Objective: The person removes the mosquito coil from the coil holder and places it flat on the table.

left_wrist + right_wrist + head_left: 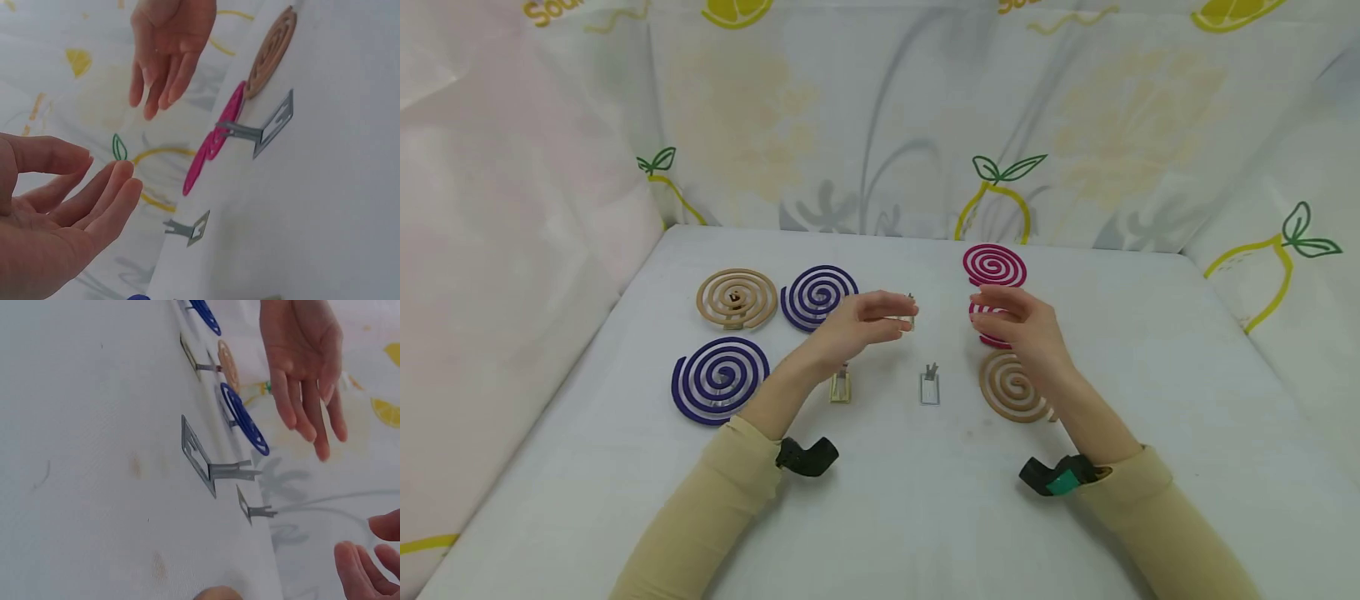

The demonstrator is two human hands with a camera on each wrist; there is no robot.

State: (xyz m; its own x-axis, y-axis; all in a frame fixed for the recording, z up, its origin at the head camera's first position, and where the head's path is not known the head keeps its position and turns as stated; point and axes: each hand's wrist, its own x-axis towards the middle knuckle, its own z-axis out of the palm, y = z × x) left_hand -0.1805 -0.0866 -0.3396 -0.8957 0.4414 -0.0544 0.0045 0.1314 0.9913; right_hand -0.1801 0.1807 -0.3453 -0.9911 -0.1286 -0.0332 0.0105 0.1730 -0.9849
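My left hand (865, 323) hovers over the middle of the table, thumb and fingers loosely bent around nothing. My right hand (1026, 325) hovers likewise, partly hiding a magenta mosquito coil (992, 335) and a tan mosquito coil (1009, 390). Below and between the hands are a silver metal coil stand (929, 389) and a gold-coloured stand (840, 389), their prongs raised. Another small stand (199, 230) is mostly hidden behind my left fingertips in the head view. Just left of my left hand lies a dark blue coil (817, 293).
A second magenta coil (994, 264) lies at the back right. On the left are a tan coil (756, 298) and a dark blue coil (724, 377), with metal showing beneath them. Patterned sheets (850, 108) enclose the white table (895, 517) at the back and sides.
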